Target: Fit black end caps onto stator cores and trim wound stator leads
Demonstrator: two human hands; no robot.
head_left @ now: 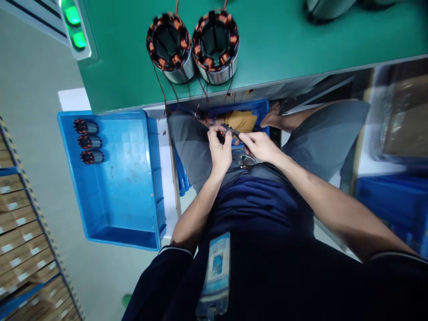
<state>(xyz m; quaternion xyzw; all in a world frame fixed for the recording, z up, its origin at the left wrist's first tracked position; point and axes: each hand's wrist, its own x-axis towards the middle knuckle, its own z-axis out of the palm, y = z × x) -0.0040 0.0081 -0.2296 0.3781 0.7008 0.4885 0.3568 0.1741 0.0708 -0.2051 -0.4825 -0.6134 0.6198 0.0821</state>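
Over my lap, my left hand point(220, 149) is closed, thumb and fingers curled around the edge of a motor stator point(246, 161) with dark insulation and copper windings. Much of this stator is hidden by the hands. My right hand point(262, 146) comes in from the other side, its fingers closed around a slim dark piece point(235, 132) at the stator's upper edge; whether that is a tool or part of the stator I cannot tell. Loose copper wires stick out beyond my left fingertips. Two larger-looking wound stators, a left one point(185, 71) and a right one point(222, 76), stand on the bench ahead.
The green bench point(117, 67) has its front edge just beyond my hands. At left, a blue tray point(127, 196) holds three stators point(89, 141). A box with green lights point(76, 31) sits on the bench corner. Below my hands lies a blue bin point(262, 111) with yellow material point(242, 119).
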